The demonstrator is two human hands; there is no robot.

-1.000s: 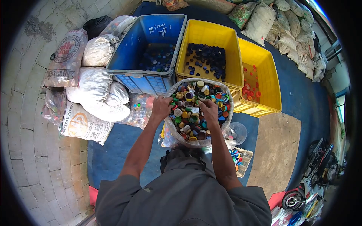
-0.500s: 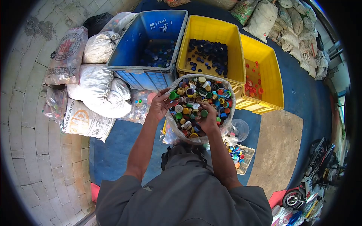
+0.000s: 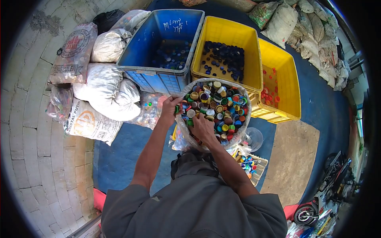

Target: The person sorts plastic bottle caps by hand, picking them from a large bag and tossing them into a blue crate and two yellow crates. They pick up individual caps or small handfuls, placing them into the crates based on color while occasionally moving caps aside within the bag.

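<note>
A round container (image 3: 248, 115) lined with a pale bag stands in front of me, filled with bottle caps (image 3: 219, 109) of many colours. At its left rim, my left hand (image 3: 170, 108) is closed round a green bottle cap (image 3: 177, 108); its fingers may hide more caps. My right hand (image 3: 203, 127) reaches into the caps on the left side. Its fingers are closed at another green bottle cap (image 3: 190, 122), partly covering it.
Beyond stand a blue crate (image 3: 154, 72) with mixed caps, a yellow crate (image 3: 254, 85) with dark blue caps and another yellow crate (image 3: 291, 113) with red caps. Stuffed sacks (image 3: 99, 85) lie at left. A small basket (image 3: 260, 170) and clear tub (image 3: 254, 139) sit at right.
My right hand has moved left across the caps, to the container's left side. My left hand has drawn slightly closer to the rim, its fingers now more closed round the green cap.
</note>
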